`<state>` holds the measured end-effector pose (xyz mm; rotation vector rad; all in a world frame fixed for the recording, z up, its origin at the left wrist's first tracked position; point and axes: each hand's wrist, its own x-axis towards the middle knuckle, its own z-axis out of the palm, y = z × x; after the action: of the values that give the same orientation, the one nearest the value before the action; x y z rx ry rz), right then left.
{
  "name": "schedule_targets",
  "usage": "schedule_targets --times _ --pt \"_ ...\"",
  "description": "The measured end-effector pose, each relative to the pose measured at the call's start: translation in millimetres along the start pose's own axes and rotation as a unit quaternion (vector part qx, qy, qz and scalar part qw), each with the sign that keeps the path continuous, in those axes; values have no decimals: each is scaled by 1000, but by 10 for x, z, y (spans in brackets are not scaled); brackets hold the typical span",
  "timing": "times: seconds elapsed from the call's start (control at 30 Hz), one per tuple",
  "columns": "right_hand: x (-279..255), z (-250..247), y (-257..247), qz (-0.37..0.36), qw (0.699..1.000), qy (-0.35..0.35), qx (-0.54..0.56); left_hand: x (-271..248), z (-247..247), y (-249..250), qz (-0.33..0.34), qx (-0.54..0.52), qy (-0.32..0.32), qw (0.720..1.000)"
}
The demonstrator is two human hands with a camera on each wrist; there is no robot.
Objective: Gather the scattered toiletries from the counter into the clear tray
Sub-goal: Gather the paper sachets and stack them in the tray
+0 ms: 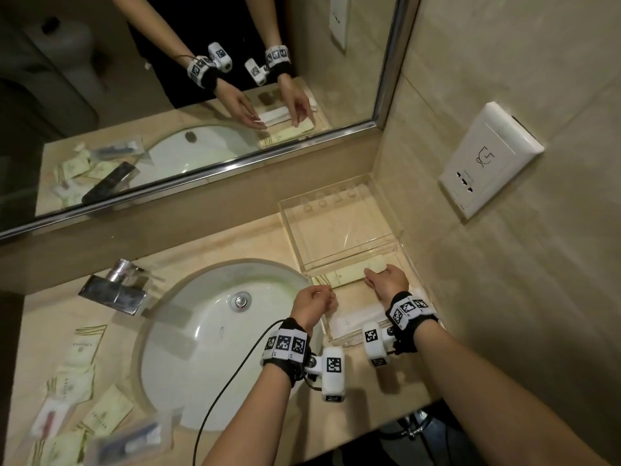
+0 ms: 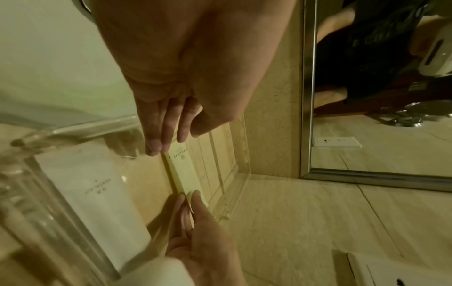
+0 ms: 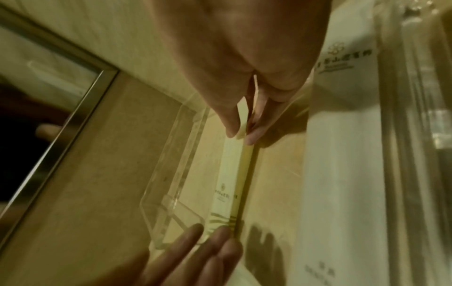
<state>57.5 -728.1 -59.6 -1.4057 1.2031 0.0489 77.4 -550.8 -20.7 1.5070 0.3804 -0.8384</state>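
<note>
A clear tray point(image 1: 386, 230) stands on the counter's right end, against the wall. A long cream box point(image 1: 339, 276) lies across its middle, by a divider. My right hand point(image 1: 369, 275) pinches the box's right end between thumb and fingers point(image 3: 232, 129). At the left end my left hand point(image 1: 331, 297) touches the box point(image 3: 229, 174) with straight fingers point(image 3: 195, 230). In the left wrist view the box point(image 2: 183, 174) runs between the left fingers point(image 2: 155, 145) and the right fingers point(image 2: 195, 201). A white packet point(image 1: 356, 321) lies in the tray's near part.
Several cream sachets point(image 1: 84, 344) and a clear wrapped item point(image 1: 134, 442) lie scattered on the counter left of the sink point(image 1: 215, 348). A chrome faucet point(image 1: 117, 290) stands at the sink's back left. A mirror point(image 1: 201, 95) and a wall socket point(image 1: 487, 159) border the tray's corner.
</note>
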Motion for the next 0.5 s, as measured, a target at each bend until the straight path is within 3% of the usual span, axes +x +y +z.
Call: schedule_targets --times 0.13,0.23,0.5 --pt "33 -45 1 -59 992 32 -107 39 106 -11 -39 -23 3 999" --pt "70 -91 4 -63 983 40 -170 57 171 -7 -52 -40 14 998" --pt "153 -113 -41 -70 980 23 -187 110 216 3 -43 -36 67 996"
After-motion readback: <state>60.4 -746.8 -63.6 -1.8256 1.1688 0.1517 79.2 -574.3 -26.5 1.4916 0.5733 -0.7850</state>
